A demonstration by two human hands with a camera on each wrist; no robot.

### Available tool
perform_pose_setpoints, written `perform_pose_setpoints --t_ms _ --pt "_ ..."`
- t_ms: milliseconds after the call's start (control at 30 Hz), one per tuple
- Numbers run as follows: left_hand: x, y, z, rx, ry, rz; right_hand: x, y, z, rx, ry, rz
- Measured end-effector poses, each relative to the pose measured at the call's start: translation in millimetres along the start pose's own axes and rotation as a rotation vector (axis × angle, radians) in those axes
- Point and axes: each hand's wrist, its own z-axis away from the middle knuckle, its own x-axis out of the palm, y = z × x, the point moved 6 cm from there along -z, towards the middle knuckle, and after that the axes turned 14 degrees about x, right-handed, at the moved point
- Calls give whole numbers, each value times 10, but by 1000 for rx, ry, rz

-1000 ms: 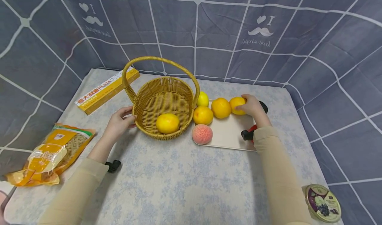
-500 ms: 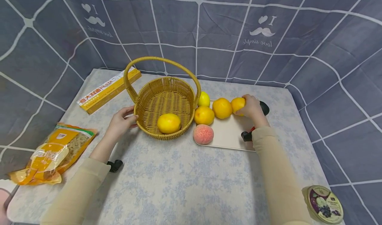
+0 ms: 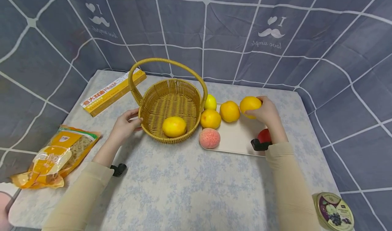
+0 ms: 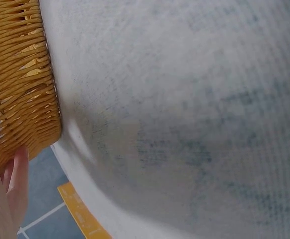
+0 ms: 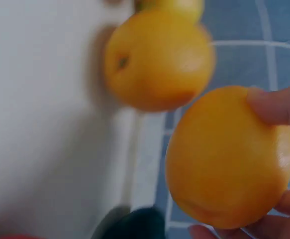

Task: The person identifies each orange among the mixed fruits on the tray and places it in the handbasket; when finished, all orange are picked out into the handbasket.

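Note:
My right hand (image 3: 267, 111) grips an orange (image 5: 229, 157), thumb on one side and fingers on the other, above the back right of a white tray (image 3: 234, 139). Beside it on the tray is another orange (image 3: 229, 111). My left hand (image 3: 125, 124) rests against the outer left wall of a wicker basket (image 3: 171, 101) with a tall hoop handle, its fingers fairly straight on the weave (image 4: 23, 94). Inside the basket, near the front, lies a yellow-orange fruit (image 3: 174, 126).
Along the tray's left side are a yellow-orange fruit (image 3: 210, 119), a yellow lemon-like fruit (image 3: 210, 102) and a pink peach (image 3: 209, 138). A red fruit (image 3: 264, 135) sits under my right wrist. A pasta box (image 3: 113, 93), pasta bag (image 3: 58, 156) and round tin (image 3: 334, 211) lie farther out.
My right hand has lifted the orange and drawn it slightly right, apart from its neighbour. The red fruit shows more beneath my wrist. My left hand stays at the basket.

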Motion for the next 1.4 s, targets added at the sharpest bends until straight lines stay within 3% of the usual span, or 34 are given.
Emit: perform_pose_setpoints --t_ms 233,467,633,833,1067,1400 --pt "-14 9 3 -6 -6 -4 100 -225 418 -54 -141 -144" --pt "3 -8 -14 -7 -4 3 431 -488 755 -142 -293 -226" --pt "8 -4 -18 -9 -3 -1 676 -747 903 -224 -335 -238" --pt "0 -13 -9 -9 13 6 1015 -1076 954 -269 -337 -229" --pt "11 -23 0 -16 15 16 1264 -1350 883 -280 -299 -354" --pt "5 -8 3 -13 6 15 1462 -1534 637 -268 -145 -302"
